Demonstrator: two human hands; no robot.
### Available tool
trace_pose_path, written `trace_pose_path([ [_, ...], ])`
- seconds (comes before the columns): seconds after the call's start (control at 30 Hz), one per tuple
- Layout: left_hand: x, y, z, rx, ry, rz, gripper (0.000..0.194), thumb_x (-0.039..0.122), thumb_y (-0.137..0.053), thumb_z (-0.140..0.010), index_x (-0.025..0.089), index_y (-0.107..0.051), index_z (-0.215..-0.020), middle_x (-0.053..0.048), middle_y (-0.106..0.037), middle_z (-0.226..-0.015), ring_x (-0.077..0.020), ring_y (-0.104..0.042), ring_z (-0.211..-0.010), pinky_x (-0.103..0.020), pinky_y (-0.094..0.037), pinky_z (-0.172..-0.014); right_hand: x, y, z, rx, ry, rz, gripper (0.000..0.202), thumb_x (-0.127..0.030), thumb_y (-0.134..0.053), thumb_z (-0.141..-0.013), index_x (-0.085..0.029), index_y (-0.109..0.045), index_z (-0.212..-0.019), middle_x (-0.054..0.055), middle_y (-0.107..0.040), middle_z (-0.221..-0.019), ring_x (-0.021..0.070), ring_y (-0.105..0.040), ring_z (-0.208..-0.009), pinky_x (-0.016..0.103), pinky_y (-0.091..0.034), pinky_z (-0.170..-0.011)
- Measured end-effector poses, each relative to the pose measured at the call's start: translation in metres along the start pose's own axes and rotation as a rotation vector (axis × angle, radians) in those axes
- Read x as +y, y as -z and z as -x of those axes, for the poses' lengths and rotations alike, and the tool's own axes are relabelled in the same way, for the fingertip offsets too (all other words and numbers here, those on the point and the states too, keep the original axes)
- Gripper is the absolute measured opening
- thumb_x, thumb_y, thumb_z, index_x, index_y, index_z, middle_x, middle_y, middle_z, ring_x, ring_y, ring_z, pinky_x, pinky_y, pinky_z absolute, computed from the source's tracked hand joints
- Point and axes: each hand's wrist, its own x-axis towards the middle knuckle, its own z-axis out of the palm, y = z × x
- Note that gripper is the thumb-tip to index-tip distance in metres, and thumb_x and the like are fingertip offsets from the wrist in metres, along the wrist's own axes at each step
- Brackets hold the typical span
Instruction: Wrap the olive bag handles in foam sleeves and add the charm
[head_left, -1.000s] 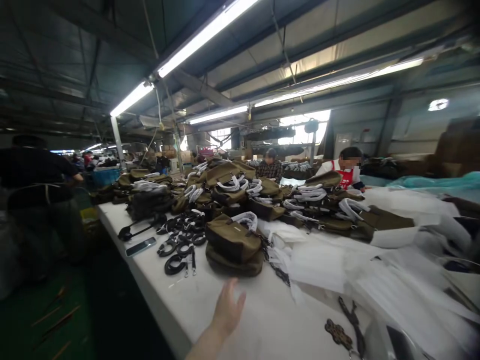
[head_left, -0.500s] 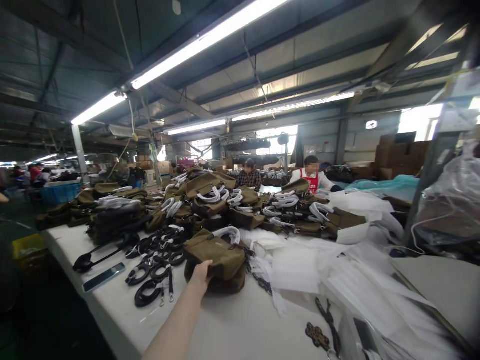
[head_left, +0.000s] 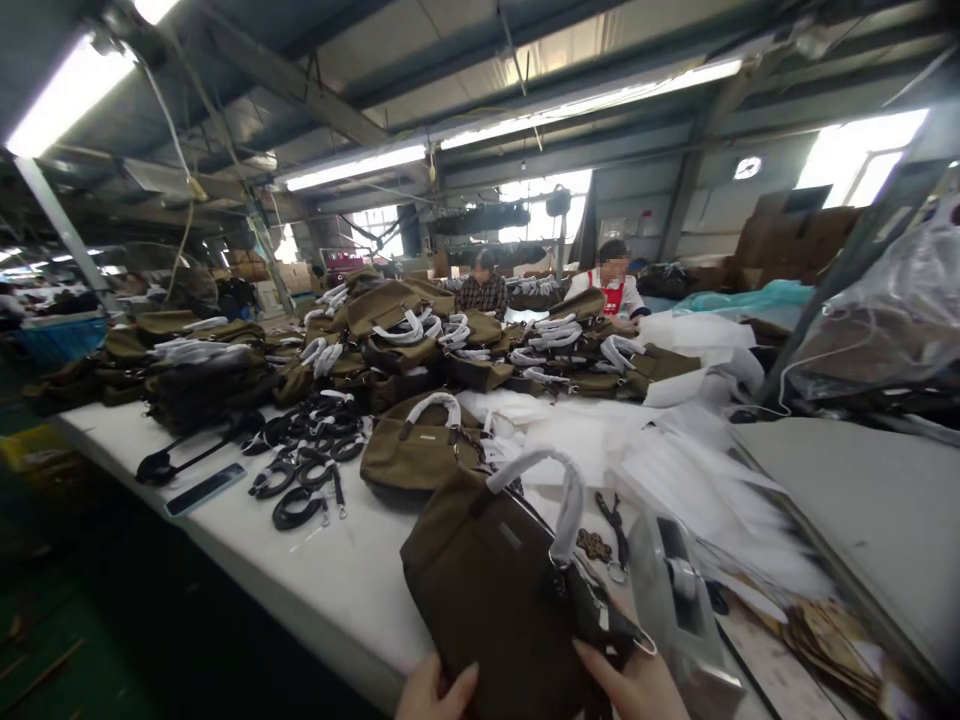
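Note:
A dark olive handbag with a white-wrapped handle is close in front of me at the bottom centre, tilted. My left hand grips its lower left edge, thumb on the front. At its lower right side, my right hand holds the bag near a metal clip. Just behind stands another olive bag on the white table, its wrapped handle upright. Coiled black straps with metal hooks lie left of it.
Piled olive bags span the table's back. A phone lies at the left edge. White wrapping sheets, a tape dispenser and a flower-shaped piece are on the right. Two people sit beyond the pile.
The hand that was on the bag on the table has left it. Both my hands now hold another bag in the foreground. The view has tilted down.

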Motion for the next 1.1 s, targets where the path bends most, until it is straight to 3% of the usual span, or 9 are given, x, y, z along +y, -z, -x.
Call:
trace_pose_path([
  [0.13, 0.027, -0.007, 0.004, 0.035, -0.093, -0.111, 0.053, 0.055, -0.061, -0.078, 0.013, -0.069, -0.110, -0.017, -0.070, -0.118, -0.0342, -0.061, -0.117, -0.043, -0.046, -0.104, -0.024, 0.002, 0.005, 0.084, 0.060, -0.031, 0.055, -0.044, -0.067, -0.073, -0.018, -0.061, -0.121, 0.011, -0.071, -0.117, 0.0305, -0.063, -0.114, 0.040, -0.050, -0.101],
  [0.27, 0.069, -0.013, 0.016, -0.171, -0.106, -0.389, 0.024, 0.039, -0.059, -0.083, 0.018, -0.071, -0.084, -0.010, -0.075, -0.080, -0.0295, -0.070, -0.079, -0.039, -0.055, -0.075, -0.040, 0.022, 0.002, 0.073, 0.190, 0.059, 0.051, -0.036, -0.067, -0.075, -0.021, -0.059, -0.123, 0.009, -0.070, -0.118, 0.0267, -0.066, -0.107, 0.037, -0.050, -0.100],
  [0.33, 0.091, -0.012, 0.023, -0.011, -0.251, -0.476, 0.019, 0.036, -0.058, -0.085, 0.020, -0.069, -0.085, -0.008, -0.072, -0.075, -0.0258, -0.068, -0.069, -0.036, -0.054, -0.066, -0.042, 0.034, -0.002, 0.108, 0.205, 0.125, 0.050, -0.034, -0.068, -0.072, -0.022, -0.062, -0.120, 0.010, -0.070, -0.118, 0.0284, -0.066, -0.107, 0.039, -0.050, -0.100],
  [0.47, 0.135, 0.003, 0.029, 0.574, -0.801, -0.555, 0.025, 0.030, -0.059, -0.087, 0.020, -0.062, -0.110, -0.013, -0.068, -0.111, -0.0279, -0.064, -0.105, -0.040, -0.050, -0.093, -0.036, 0.049, -0.005, 0.131, 0.161, 0.180, 0.053, -0.037, -0.069, -0.067, -0.022, -0.064, -0.117, 0.011, -0.071, -0.118, 0.0316, -0.065, -0.110, 0.043, -0.051, -0.098],
  [0.63, 0.181, 0.049, -0.013, 0.785, -1.037, -0.545, 0.035, 0.023, -0.055, -0.088, 0.015, -0.052, -0.122, -0.017, -0.057, -0.125, -0.0284, -0.052, -0.123, -0.049, -0.040, -0.108, -0.027, 0.049, 0.003, 0.083, 0.119, 0.149, 0.049, -0.037, -0.067, -0.068, -0.021, -0.065, -0.115, 0.010, -0.072, -0.115, 0.0298, -0.067, -0.106, 0.045, -0.051, -0.099],
  [0.73, 0.207, 0.075, -0.061, 0.580, -0.818, -0.573, 0.041, 0.024, -0.047, -0.088, 0.013, -0.049, -0.127, -0.019, -0.053, -0.133, -0.0314, -0.045, -0.131, -0.055, -0.031, -0.113, -0.026, 0.047, 0.009, 0.066, 0.140, 0.107, 0.041, -0.031, -0.063, -0.070, -0.021, -0.067, -0.110, 0.009, -0.073, -0.109, 0.0277, -0.069, -0.102, 0.041, -0.054, -0.094],
  [0.83, 0.230, 0.080, -0.095, 0.225, -0.732, -0.660, 0.042, 0.026, -0.056, -0.080, 0.014, -0.060, -0.119, -0.015, -0.063, -0.125, -0.0308, -0.057, -0.120, -0.049, -0.042, -0.107, -0.031, 0.051, 0.016, 0.016, 0.176, 0.087, 0.035, -0.030, -0.062, -0.076, -0.021, -0.069, -0.109, 0.010, -0.072, -0.113, 0.0276, -0.066, -0.108, 0.041, -0.050, -0.099],
  [0.97, 0.249, 0.066, -0.096, -0.268, -0.660, -0.753, 0.035, 0.028, -0.060, -0.078, 0.019, -0.070, -0.110, -0.005, -0.073, -0.113, -0.0234, -0.067, -0.103, -0.032, -0.052, -0.093, -0.044, 0.068, 0.024, -0.179, 0.124, -0.095, 0.063, -0.047, -0.070, -0.075, -0.025, -0.059, -0.132, 0.010, -0.055, -0.143, 0.0309, -0.046, -0.135, 0.046, -0.034, -0.115],
  [1.1, 0.253, 0.051, -0.080, -0.509, -0.616, -0.828, 0.035, 0.020, -0.068, -0.067, 0.020, -0.073, -0.102, -0.002, -0.076, -0.102, -0.0226, -0.069, -0.095, -0.027, -0.052, -0.086, -0.064, 0.077, 0.013, -0.191, -0.056, -0.379, 0.065, -0.064, -0.052, -0.084, -0.021, -0.058, -0.133, 0.013, -0.061, -0.136, 0.0292, -0.051, -0.132, 0.045, -0.037, -0.113],
])
